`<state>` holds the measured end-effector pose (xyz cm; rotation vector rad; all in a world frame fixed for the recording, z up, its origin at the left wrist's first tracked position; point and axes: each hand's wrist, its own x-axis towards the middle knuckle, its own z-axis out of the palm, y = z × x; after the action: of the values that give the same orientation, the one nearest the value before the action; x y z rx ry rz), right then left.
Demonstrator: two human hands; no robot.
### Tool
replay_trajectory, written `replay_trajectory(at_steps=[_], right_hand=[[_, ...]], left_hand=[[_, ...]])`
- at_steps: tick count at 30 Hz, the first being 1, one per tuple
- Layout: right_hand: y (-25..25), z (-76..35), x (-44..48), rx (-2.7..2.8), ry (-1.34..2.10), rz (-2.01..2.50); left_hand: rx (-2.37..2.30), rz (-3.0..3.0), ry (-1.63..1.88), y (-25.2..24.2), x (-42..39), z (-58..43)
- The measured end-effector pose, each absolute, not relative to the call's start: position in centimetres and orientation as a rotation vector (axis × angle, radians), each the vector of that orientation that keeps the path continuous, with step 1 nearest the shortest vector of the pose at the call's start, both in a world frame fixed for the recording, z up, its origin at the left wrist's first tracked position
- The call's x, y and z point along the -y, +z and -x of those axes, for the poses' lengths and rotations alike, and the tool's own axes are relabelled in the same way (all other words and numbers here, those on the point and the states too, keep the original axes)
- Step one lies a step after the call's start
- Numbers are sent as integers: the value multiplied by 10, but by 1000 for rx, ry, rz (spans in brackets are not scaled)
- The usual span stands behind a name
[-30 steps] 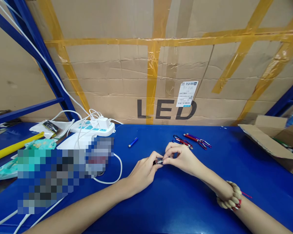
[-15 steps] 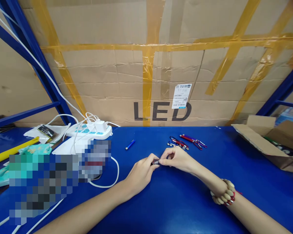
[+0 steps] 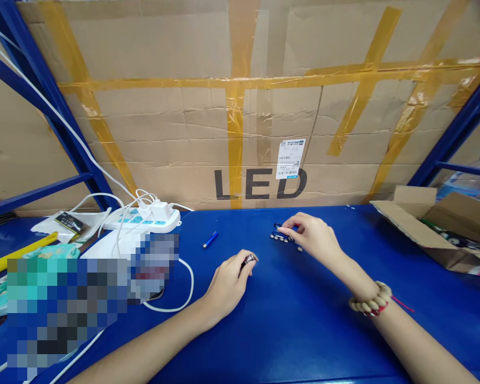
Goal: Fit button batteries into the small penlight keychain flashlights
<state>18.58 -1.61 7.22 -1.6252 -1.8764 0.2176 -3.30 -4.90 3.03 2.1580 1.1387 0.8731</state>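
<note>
My left hand [image 3: 228, 285] is closed around a small dark, silvery cylinder [image 3: 248, 260], just above the blue table; only the cylinder's end shows. Farther back and to the right, my right hand [image 3: 312, 234] reaches over a small pile. Its thumb and index finger are pinched together at the pile's edge, and what lies between them is too small to make out. Several small round silver pieces [image 3: 285, 239] and a dark blue clip [image 3: 277, 226] show beside the fingertips. The rest of the pile is hidden behind this hand. A short blue tube with a silver tip [image 3: 210, 240] lies to the left.
A white power strip [image 3: 172, 220] with plugs and cables stands at the back left. Cable loops and pixelated items lie in front of it. An open cardboard box [image 3: 408, 226] sits at the right. Behind the table [image 3: 240, 341] rises a large taped carton [image 3: 164, 133].
My right hand has left the cylinder in my left hand and moved right and back to the pile. My left hand keeps its hold. The view has shifted slightly.
</note>
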Motion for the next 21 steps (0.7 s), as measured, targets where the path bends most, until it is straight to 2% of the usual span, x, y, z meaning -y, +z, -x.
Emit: replay_trajectory(at_steps=[4, 11, 21], right_hand=[[71, -200, 11, 1938, 28, 1791], [64, -193, 13, 2124, -20, 1895], [62, -202, 11, 1928, -214, 2088]], left_hand=[[-1139, -2175, 849, 32, 51, 33], [-1138, -2189, 840, 31, 52, 33], [-1163, -2191, 824, 34, 55, 32]])
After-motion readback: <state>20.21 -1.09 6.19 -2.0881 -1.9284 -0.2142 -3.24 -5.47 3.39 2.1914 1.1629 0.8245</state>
